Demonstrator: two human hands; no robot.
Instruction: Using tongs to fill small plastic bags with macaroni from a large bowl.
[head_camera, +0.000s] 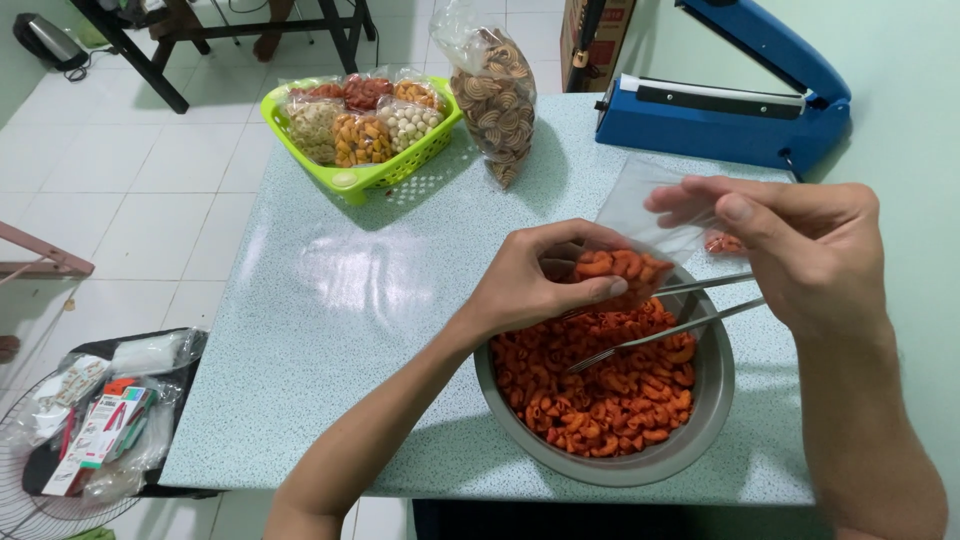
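A steel bowl (715, 385) full of orange curled snacks (605, 385) stands at the table's near right. My left hand (540, 275) cups the bottom of a clear plastic bag (640, 210), which holds a small heap of the orange snacks. My right hand (800, 245) pinches the bag's upper edge above the bowl. Metal tongs (665, 330) rest across the bowl, tips in the snacks, handles under my right hand.
A blue heat sealer (720, 110) stands at the far right by the wall. A green basket (345, 180) of packed snack bags and a tall bag of brown spiral snacks (500, 95) stand at the table's far side. A dark tray of packets (100, 420) sits on the floor, left.
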